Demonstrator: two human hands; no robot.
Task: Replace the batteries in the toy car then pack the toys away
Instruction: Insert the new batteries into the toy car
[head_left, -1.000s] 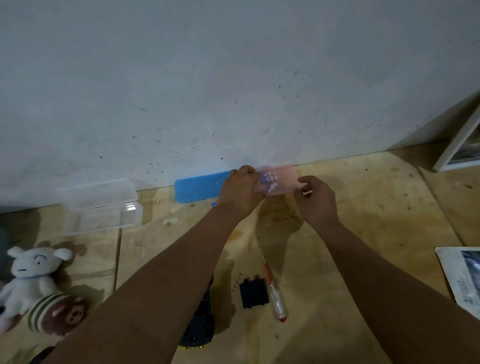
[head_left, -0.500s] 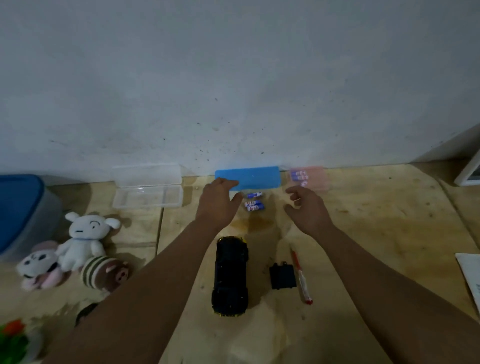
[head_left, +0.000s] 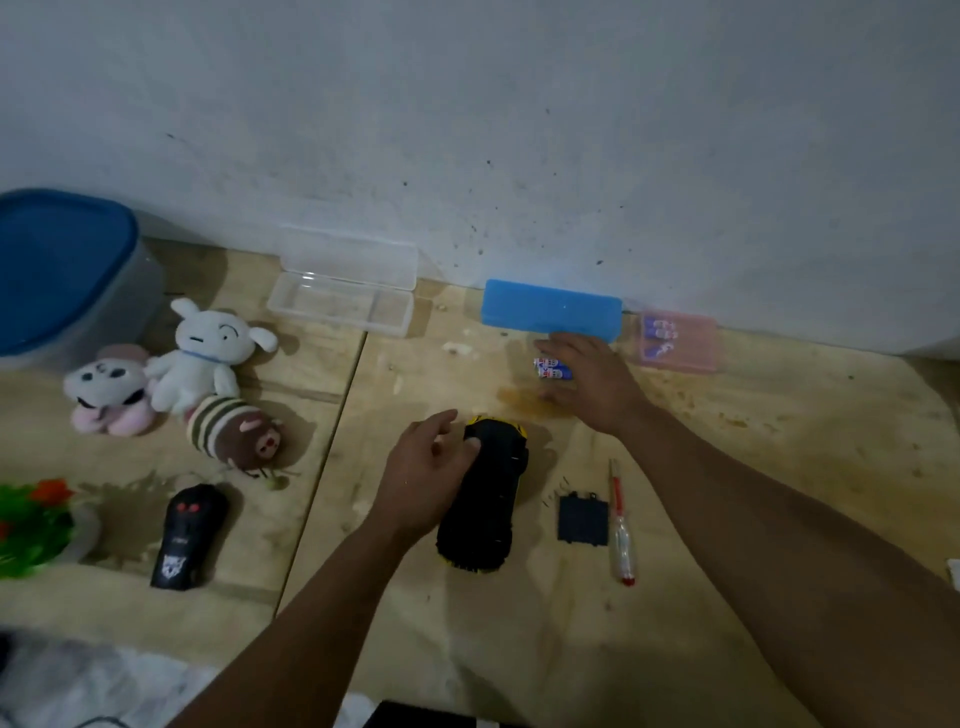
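Note:
The black and yellow toy car (head_left: 488, 499) lies upside down on the wooden floor. My left hand (head_left: 423, 478) rests against its left side, fingertips touching the underside and thumb apart, without lifting it. Beyond the car, my right hand (head_left: 592, 387) reaches flat over two loose batteries (head_left: 549, 368), its fingers apart and partly covering them. The black battery cover (head_left: 582, 518) and a red-tipped screwdriver (head_left: 621, 525) lie right of the car. A pink case (head_left: 680, 340) with batteries inside sits by the wall.
A shut blue case (head_left: 550, 312) and an open clear case (head_left: 343, 296) lie along the wall. Three plush toys (head_left: 200, 353) and a blue-lidded container (head_left: 62, 280) are at the left. The black remote (head_left: 187, 538) lies beside a green plastic plant (head_left: 28, 525).
The view tipped down and right. My left hand drew back from the blue case to the car. My right hand let go of the pink case and moved left over the loose batteries.

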